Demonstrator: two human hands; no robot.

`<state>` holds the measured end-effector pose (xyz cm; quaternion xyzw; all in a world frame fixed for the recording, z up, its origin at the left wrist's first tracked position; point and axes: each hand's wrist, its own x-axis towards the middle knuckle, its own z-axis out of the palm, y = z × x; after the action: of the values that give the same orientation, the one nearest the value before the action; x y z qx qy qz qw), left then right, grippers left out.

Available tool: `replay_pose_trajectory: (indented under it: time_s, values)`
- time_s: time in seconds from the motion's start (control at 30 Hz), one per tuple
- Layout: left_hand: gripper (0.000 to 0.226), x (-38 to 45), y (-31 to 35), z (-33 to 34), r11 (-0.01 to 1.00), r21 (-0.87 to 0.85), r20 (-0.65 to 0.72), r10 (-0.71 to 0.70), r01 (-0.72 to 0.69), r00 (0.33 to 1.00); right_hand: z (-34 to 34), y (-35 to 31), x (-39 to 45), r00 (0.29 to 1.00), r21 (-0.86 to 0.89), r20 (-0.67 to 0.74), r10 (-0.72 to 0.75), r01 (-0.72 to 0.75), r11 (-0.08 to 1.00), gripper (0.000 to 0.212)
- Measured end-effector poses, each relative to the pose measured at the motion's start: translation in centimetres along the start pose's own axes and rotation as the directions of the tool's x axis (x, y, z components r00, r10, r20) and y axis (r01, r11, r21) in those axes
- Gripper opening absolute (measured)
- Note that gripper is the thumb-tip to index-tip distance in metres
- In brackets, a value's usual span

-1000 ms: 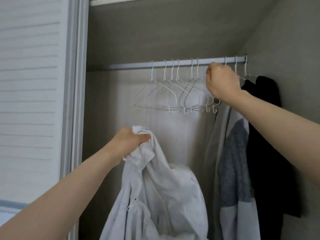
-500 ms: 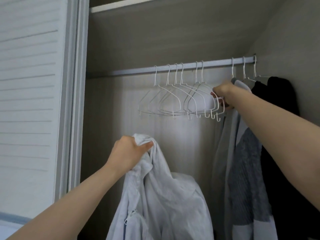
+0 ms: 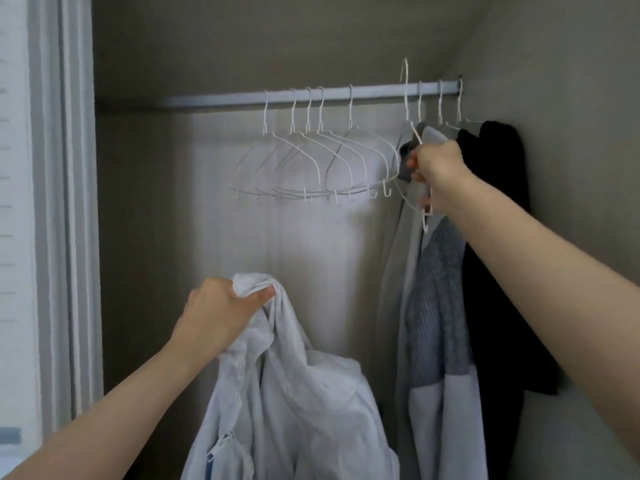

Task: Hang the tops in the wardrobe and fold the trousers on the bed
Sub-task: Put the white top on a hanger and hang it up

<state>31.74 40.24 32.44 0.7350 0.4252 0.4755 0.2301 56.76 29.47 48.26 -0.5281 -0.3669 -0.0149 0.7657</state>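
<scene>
left hand (image 3: 221,317): grips bunched white shirt (image 3: 294,393)
right hand (image 3: 438,171): grips white wire hanger (image 3: 414,140), hook above rail (image 3: 311,95)

A crumpled white top (image 3: 294,393) hangs bunched at its collar (zip visible low down), below a white wire hanger (image 3: 414,157) lifted clear of the wardrobe rail (image 3: 311,95).

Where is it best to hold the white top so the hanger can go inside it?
Probably at the collar, from above, where the left hand already grips the white top. Its body hangs free below that bunch, so the neck opening stays uppermost for the hanger that the right hand holds, its hook lifted above the rail.
</scene>
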Motion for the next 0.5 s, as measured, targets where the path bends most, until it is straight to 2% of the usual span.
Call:
replay_pose_trajectory:
  time_s: [0.13, 0.3, 0.37, 0.5]
  values:
    - [0.035, -1.6, -2.1, 1.9, 0.997, -0.025, 0.118, -0.073, 0.077, 0.990, -2.7, 3.3, -6.9, 0.997, 0.074, 0.016, 0.072, -0.073, 0.995, 0.027]
    - [0.035, -4.0, -5.0, 4.6, 0.984, 0.063, 0.186, -0.175, 0.166, 0.967, -6.5, 7.1, -14.5, 0.977, -0.032, 0.078, 0.201, -0.199, 0.980, 0.027]
    - [0.041, -4.8, -6.3, 5.3, 0.978, 0.068, 0.189, -0.207, 0.198, 0.960, -8.0, 8.3, -17.0, 0.938, -0.018, 0.152, 0.313, -0.314, 0.949, 0.026]
    - [0.044, -6.8, -8.4, 6.7, 0.970, 0.040, 0.230, -0.241, 0.239, 0.943, -10.3, 11.7, -20.9, 0.802, -0.038, 0.266, 0.534, -0.545, 0.837, 0.027]
